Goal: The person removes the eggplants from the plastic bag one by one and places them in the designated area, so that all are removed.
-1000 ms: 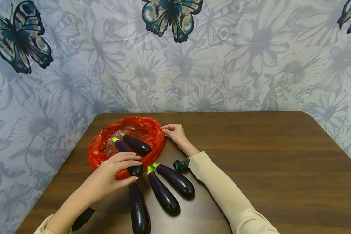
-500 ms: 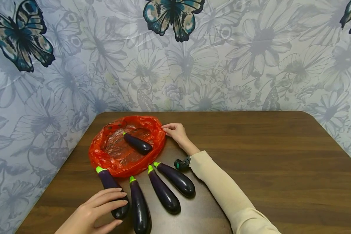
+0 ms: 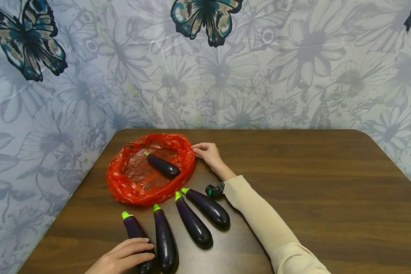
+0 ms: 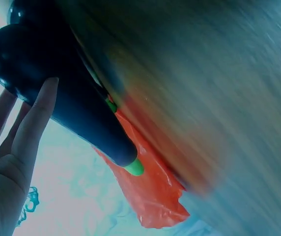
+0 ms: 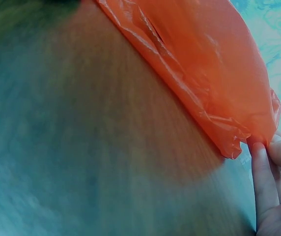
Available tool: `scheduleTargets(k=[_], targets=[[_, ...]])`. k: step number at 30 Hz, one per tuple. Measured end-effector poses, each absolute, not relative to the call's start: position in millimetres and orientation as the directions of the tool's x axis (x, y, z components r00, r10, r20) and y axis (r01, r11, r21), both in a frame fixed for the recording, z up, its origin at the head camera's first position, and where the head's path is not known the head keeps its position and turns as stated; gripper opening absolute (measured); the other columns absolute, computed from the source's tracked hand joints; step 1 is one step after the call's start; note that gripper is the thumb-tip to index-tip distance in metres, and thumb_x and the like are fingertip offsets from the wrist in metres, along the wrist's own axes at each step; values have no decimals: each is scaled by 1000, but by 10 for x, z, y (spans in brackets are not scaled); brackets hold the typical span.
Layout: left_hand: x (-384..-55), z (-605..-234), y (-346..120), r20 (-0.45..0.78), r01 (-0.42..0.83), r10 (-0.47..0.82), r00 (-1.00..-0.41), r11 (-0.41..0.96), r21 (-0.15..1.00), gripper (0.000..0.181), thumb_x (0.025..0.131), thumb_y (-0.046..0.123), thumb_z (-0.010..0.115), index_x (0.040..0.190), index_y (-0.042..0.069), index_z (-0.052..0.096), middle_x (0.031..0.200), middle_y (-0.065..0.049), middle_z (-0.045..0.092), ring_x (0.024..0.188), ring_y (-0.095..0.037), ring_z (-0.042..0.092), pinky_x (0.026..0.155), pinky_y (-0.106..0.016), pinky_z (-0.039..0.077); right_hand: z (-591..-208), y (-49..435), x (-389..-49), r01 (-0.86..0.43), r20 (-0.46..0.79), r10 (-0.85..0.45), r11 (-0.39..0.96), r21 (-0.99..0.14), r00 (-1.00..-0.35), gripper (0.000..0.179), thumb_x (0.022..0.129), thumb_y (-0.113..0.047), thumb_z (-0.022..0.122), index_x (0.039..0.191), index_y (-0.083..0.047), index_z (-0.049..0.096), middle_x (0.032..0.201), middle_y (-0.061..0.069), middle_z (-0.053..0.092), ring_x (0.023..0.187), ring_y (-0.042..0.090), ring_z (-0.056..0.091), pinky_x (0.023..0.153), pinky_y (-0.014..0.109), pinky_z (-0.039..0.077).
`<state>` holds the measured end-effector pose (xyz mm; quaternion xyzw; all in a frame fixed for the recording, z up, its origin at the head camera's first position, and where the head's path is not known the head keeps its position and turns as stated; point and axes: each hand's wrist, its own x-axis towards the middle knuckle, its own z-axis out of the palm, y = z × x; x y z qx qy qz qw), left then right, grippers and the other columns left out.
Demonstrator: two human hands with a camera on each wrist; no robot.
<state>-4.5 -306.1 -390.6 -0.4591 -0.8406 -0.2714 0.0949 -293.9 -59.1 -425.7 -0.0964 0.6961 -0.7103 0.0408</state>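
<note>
Down at the near edge of the brown worktop [image 3: 294, 182], the left hand [image 3: 123, 258] lies over the thick end of the leftmost aubergine [image 3: 135, 234], its fingers [image 3: 136, 247] stretched loosely across the dark skin rather than wrapped round it. That aubergine's long axis runs from the hand toward about 11 o'clock, its green cap pointing at the red plastic bag [image 3: 136, 186], which lies just beyond it. Three more aubergines [image 3: 193, 224] lie in a row at the hand's 3 o'clock, caps also toward the bag, the nearest one just beside the held one. One last aubergine [image 3: 162, 166] rests inside the bag, well apart from the left hand and nearer the right. The right hand [image 3: 208, 154] sits at the bag's 3 o'clock edge, pinching its rim. A small dark wrist device [image 3: 215, 189] shows by the cream sleeve [image 3: 260, 220]. The head view gives the whole layout but hides the left thumb. The left wrist view shows the straight fingers [image 4: 32, 118] touching the aubergine's glossy underside, with the bag's red edge [image 4: 150, 196] past its green tip. The right wrist view alone shows the fingertips [image 5: 261, 172] closed on the crinkled bag corner [image 5: 238, 142].
</note>
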Motion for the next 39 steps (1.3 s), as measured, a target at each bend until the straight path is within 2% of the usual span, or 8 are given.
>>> scheduleTargets(k=[6, 9, 16, 26, 31, 34, 39], targets=[[-98, -3954, -3024, 387, 797, 709, -590, 431, 423, 48, 80, 18, 74, 125, 16, 59, 126, -1, 54, 117, -16, 47, 89, -18, 41, -4251, -593, -2933, -72, 74, -193, -18, -997, -978, 15, 87, 1, 64, 99, 7, 70, 97, 14, 68, 76, 12, 64, 74, 28, 53], [-109, -3972, -3013, 390, 780, 688, -612, 444, 442, 46, 81, 17, 75, 124, 17, 60, 126, 0, 55, 117, -16, 47, 90, -18, 41, -4245, -593, -2926, -71, 73, -195, -15, -997, -978, 15, 87, 0, 64, 99, 7, 70, 97, 14, 68, 77, 12, 64, 74, 28, 53], [-143, -4020, -2988, 413, 797, 694, -589, 414, 441, 47, 80, 17, 75, 124, 13, 60, 127, -3, 55, 119, -18, 47, 94, -16, 36, -4250, -593, -2934, -73, 72, -196, -4, -997, -978, 14, 87, 0, 64, 98, 6, 70, 96, 13, 68, 77, 13, 65, 72, 26, 53], [-223, -4046, -2914, 404, 819, 730, -552, 384, 426, 46, 83, 18, 73, 126, 12, 59, 129, -5, 53, 122, -19, 45, 92, -22, 41, -4255, -575, -2927, -67, 67, -195, -7, -998, -978, 14, 87, 0, 64, 98, 7, 70, 97, 14, 68, 75, 10, 63, 72, 25, 53], [-286, -4049, -2854, 428, 843, 735, -526, 383, 378, 42, 84, 23, 72, 123, 11, 61, 127, -5, 55, 119, -21, 49, 96, -16, 35, -4260, -575, -2936, -66, 67, -190, -12, -998, -979, 14, 87, 1, 64, 98, 7, 70, 96, 14, 68, 75, 11, 64, 72, 26, 53], [-303, -4053, -2835, 441, 844, 727, -526, 380, 379, 42, 84, 23, 72, 122, 11, 61, 126, -5, 56, 118, -21, 50, 97, -14, 31, -4261, -581, -2939, -62, 63, -191, -12, -998, -980, 14, 87, 1, 64, 98, 7, 70, 96, 14, 68, 76, 11, 64, 72, 26, 53], [-313, -4033, -2805, 434, 833, 720, -541, 390, 392, 44, 83, 23, 73, 123, 11, 60, 126, -6, 56, 117, -22, 50, 96, -15, 34, -4250, -584, -2947, -66, 67, -190, -10, -998, -979, 14, 87, 1, 64, 98, 7, 70, 95, 13, 68, 75, 11, 64, 72, 26, 53]])
